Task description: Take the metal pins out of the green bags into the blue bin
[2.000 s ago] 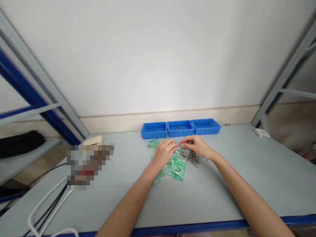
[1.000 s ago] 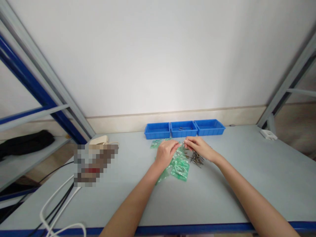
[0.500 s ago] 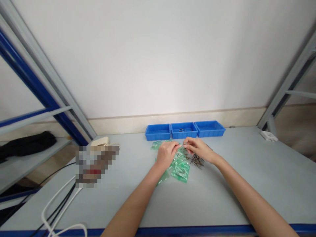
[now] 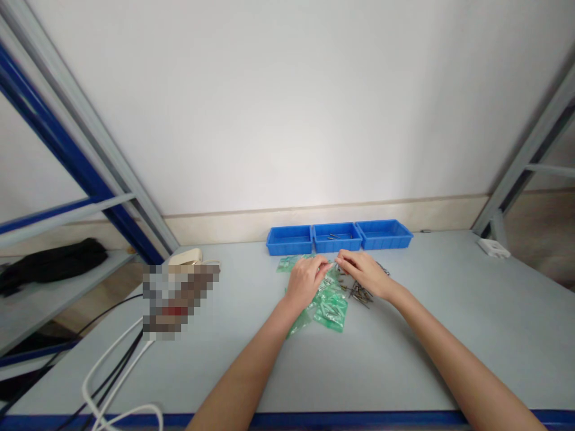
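Grey table [image 4: 359, 371], blue front edge, spans the view. At its back, 3 blue trays [image 4: 336, 246] sit in a row, touching or nearly so; the mid one has a few thin metal rods [image 4: 333, 237] lying in it.

In front of the trays, L hand [image 4: 305, 278] is over the bags, thumb & fingers drawn together at the tips, seemingly on a bit of clear/green film – too small to be sure. R hand [image 4: 363, 272] is just beside it, fingers bent & bunched w/ the thumb; can't tell what, if anything, it pinches.

Green bags [image 4: 331, 311] lie under and around L hand: translucent, glossy, crinkled, overlapping, pale slim pcs showing thru the front 1. Metal pcs [image 4: 360, 295] – slim, dark grey & brassy, pointing every which way – lie in a loose heap below R hand, right of the bags.

Vs 2.0 s ago: L fingers lay flatter over the bags, now gathered; R fingers were more open, now more folded in. Bags, heap & trays keep abt the same layout.
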`<state>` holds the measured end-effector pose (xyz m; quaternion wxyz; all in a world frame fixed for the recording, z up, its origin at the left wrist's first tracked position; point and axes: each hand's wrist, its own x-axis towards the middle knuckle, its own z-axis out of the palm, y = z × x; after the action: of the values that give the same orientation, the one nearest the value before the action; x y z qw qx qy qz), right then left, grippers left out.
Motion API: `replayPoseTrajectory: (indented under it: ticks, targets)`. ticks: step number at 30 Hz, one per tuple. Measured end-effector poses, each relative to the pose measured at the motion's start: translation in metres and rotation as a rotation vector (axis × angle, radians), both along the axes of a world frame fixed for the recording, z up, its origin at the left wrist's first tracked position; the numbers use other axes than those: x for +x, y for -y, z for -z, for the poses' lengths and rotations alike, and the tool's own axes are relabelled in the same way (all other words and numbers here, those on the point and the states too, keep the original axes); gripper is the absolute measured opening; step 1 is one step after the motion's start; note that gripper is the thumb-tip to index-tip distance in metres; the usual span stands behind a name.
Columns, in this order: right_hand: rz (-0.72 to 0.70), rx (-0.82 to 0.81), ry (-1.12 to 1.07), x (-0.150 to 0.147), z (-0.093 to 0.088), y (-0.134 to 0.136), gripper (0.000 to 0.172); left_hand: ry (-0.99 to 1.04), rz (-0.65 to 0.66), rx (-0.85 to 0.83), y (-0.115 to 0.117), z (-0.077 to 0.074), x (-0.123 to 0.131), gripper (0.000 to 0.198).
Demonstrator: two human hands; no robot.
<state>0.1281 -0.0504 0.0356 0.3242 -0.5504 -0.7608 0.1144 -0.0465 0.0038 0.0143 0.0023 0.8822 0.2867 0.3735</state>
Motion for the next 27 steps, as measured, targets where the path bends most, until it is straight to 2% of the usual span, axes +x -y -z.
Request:
replayPoseTrajectory:
  ticks: [3,8,15,18,22,24,27]
  targets:
    - [0.009,-0.002,-0.008,0.0,0.001,-0.001,0.042,0.004,0.026,0.004,-0.001,0.0,0.0,0.02]
    - [-0.02,-0.007,-0.141,0.002,0.0,-0.001,0.026,-0.005,0.05,-0.025,-0.001,-0.001,0.0,0.03]
    - [0.009,0.097,-0.129,0.002,-0.006,0.001,0.024,0.031,0.061,-0.11,0.002,-0.006,-0.002,0.037]
    - [0.014,0.078,-0.077,0.001,-0.009,0.004,0.028,0.023,0.066,-0.126,0.003,-0.006,-0.002,0.04]
    - [-0.024,0.043,-0.06,-0.003,-0.005,0.006,0.042,0.033,0.071,-0.116,0.002,-0.005,-0.003,0.046]
    - [0.017,0.078,-0.151,-0.003,-0.003,-0.002,0.047,0.059,0.068,-0.108,0.0,-0.005,-0.005,0.051]
    - [0.206,0.185,-0.327,0.004,-0.007,-0.03,0.05,0.103,0.049,-0.122,-0.004,-0.003,-0.008,0.056]
